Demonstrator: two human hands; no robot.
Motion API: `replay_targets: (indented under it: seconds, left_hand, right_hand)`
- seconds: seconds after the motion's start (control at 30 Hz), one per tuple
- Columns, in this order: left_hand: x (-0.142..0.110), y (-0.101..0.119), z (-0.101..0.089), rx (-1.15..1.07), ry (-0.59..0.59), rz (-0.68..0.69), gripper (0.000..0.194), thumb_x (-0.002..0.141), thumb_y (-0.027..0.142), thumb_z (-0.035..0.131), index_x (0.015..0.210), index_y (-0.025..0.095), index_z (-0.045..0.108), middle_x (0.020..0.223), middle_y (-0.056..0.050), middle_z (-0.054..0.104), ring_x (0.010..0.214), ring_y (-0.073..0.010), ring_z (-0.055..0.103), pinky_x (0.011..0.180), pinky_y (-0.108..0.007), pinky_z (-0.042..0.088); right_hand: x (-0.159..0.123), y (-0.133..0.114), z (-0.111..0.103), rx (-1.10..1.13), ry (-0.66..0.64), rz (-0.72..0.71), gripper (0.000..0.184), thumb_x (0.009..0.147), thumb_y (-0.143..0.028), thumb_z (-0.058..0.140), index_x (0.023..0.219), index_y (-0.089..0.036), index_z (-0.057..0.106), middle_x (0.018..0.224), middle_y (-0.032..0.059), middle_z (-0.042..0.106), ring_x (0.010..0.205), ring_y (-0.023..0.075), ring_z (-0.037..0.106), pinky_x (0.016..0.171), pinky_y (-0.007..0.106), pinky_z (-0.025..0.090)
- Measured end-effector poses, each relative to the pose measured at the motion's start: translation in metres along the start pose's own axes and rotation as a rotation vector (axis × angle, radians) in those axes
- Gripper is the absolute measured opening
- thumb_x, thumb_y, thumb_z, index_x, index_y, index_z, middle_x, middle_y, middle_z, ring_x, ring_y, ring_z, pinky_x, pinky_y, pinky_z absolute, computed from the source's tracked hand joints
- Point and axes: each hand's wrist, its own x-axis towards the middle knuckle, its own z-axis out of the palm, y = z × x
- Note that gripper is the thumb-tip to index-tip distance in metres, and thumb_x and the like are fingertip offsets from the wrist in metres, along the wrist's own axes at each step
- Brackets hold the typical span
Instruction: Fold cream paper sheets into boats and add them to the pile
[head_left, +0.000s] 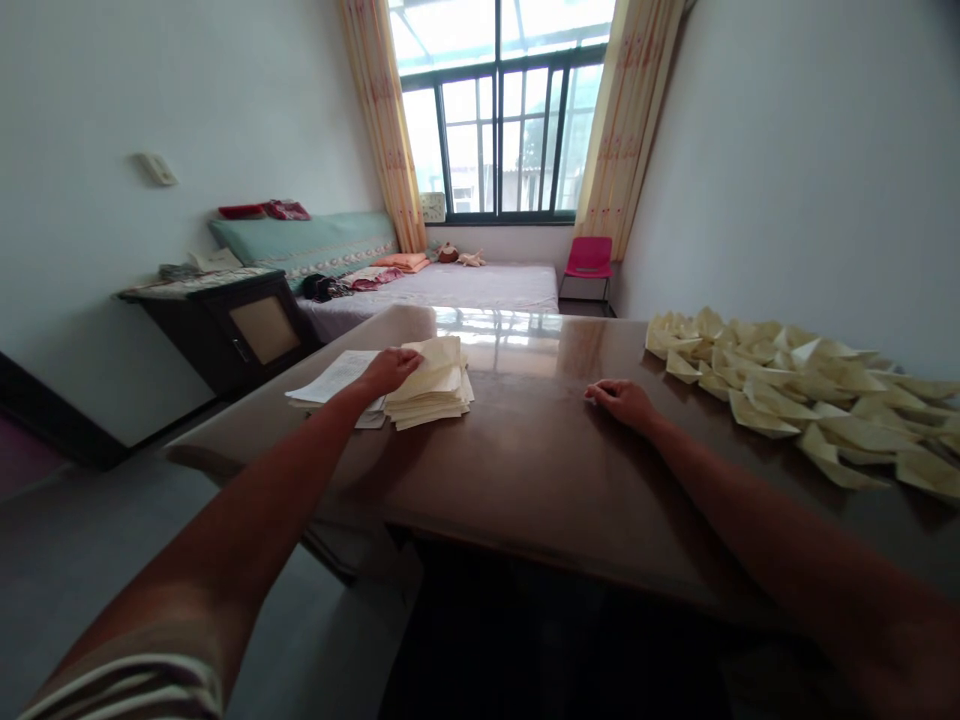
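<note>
My left hand (388, 371) reaches out to a stack of pale yellow paper sheets (436, 385) on the left part of the brown table (525, 450). Its fingers pinch the edge of the top sheet, which lifts a little. White printed sheets (334, 380) lie under and beside the stack. My right hand (624, 400) rests on the bare tabletop, fingers loosely curled and pointing left, holding nothing. Right of it lies a pile of several folded yellow paper boats (795, 390).
A bed (450, 285) with a green headboard stands beyond the table, under a barred window (502, 130). A dark cabinet (225, 320) stands at the left wall. A pink chair (589, 262) sits in the far right corner. Grey floor lies to the left.
</note>
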Motion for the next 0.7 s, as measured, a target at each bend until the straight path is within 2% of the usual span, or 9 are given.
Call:
replay_targets:
  seconds: [0.07,0.13,0.23,0.3,0.37,0.43,0.53,0.63,0.7]
  left_hand:
    - [-0.004,0.021,0.011,0.108,0.092,0.053,0.049,0.091,0.049,0.035,0.104,0.013,0.066,0.096,-0.012,0.069,0.092,-0.0289,0.060,0.080,-0.036,0.043]
    - [-0.009,0.048,0.029,0.188,0.104,0.135,0.046,0.094,0.046,0.031,0.108,0.016,0.063,0.101,-0.014,0.067,0.096,-0.0306,0.060,0.082,-0.039,0.041]
    - [-0.022,0.093,0.068,0.254,0.021,0.306,0.033,0.095,0.039,0.036,0.108,0.022,0.061,0.105,-0.010,0.067,0.095,-0.0271,0.062,0.080,-0.036,0.042]
    - [-0.033,0.119,0.096,0.268,-0.049,0.416,0.024,0.094,0.029,0.042,0.109,0.024,0.059,0.107,-0.009,0.067,0.095,-0.0244,0.062,0.077,-0.032,0.043]
    - [-0.043,0.141,0.121,0.267,-0.115,0.505,0.023,0.093,0.023,0.043,0.109,0.023,0.059,0.111,-0.010,0.066,0.096,-0.0245,0.063,0.074,-0.031,0.044]
    - [-0.049,0.157,0.138,0.258,-0.168,0.566,0.024,0.094,0.023,0.042,0.112,0.021,0.058,0.111,-0.012,0.066,0.095,-0.0255,0.064,0.074,-0.032,0.045]
    - [-0.045,0.164,0.144,0.211,-0.263,0.639,0.029,0.096,0.033,0.038,0.116,0.024,0.058,0.108,-0.009,0.068,0.096,-0.0250,0.065,0.079,-0.033,0.046]
    - [-0.023,0.149,0.132,0.023,-0.516,0.707,0.060,0.081,0.055,0.059,0.132,0.024,0.048,0.126,-0.008,0.061,0.115,-0.0271,0.057,0.094,-0.033,0.042]
    - [-0.004,0.133,0.124,-0.097,-0.680,0.654,0.077,0.070,0.051,0.071,0.136,0.023,0.045,0.134,-0.007,0.056,0.120,-0.0268,0.053,0.097,-0.031,0.041]
  right_hand:
    - [0.004,-0.003,-0.004,0.020,-0.030,-0.021,0.035,0.082,-0.045,0.052,0.083,-0.019,0.074,0.069,0.0033,0.070,0.063,0.0172,0.061,0.060,0.026,0.045]
    - [0.008,-0.011,-0.011,0.044,-0.050,-0.051,0.036,0.080,-0.044,0.057,0.099,-0.017,0.072,0.080,0.0053,0.072,0.066,0.0176,0.063,0.061,0.027,0.048]
    - [0.002,-0.030,-0.021,0.061,-0.026,-0.122,0.077,0.070,-0.042,0.070,0.139,-0.019,0.044,0.130,0.0123,0.057,0.090,0.0205,0.063,0.074,0.032,0.052]
    - [-0.011,-0.041,-0.024,0.054,-0.012,-0.303,0.098,0.062,-0.044,0.078,0.146,-0.022,0.032,0.144,0.0135,0.042,0.110,0.0255,0.056,0.090,0.039,0.049]
    - [-0.030,-0.048,-0.022,-0.002,-0.057,-0.472,0.093,0.061,-0.050,0.079,0.142,-0.025,0.041,0.140,0.0119,0.047,0.123,0.0307,0.046,0.103,0.048,0.039]
    - [-0.050,-0.049,-0.019,-0.019,-0.123,-0.489,0.076,0.064,-0.054,0.076,0.131,-0.025,0.054,0.128,0.0106,0.058,0.121,0.0315,0.047,0.103,0.048,0.038]
    - [-0.072,-0.042,-0.018,0.093,-0.239,-0.408,0.036,0.086,-0.049,0.056,0.110,-0.025,0.070,0.107,0.0075,0.069,0.106,0.0250,0.058,0.096,0.041,0.043]
    - [-0.079,-0.036,-0.024,0.181,-0.271,-0.307,0.037,0.090,-0.048,0.049,0.097,-0.021,0.074,0.100,0.0073,0.070,0.097,0.0224,0.060,0.092,0.036,0.044]
    - [-0.077,-0.034,-0.029,0.229,-0.303,-0.192,0.042,0.086,-0.054,0.053,0.087,-0.017,0.074,0.093,0.0063,0.069,0.090,0.0212,0.059,0.087,0.033,0.045]
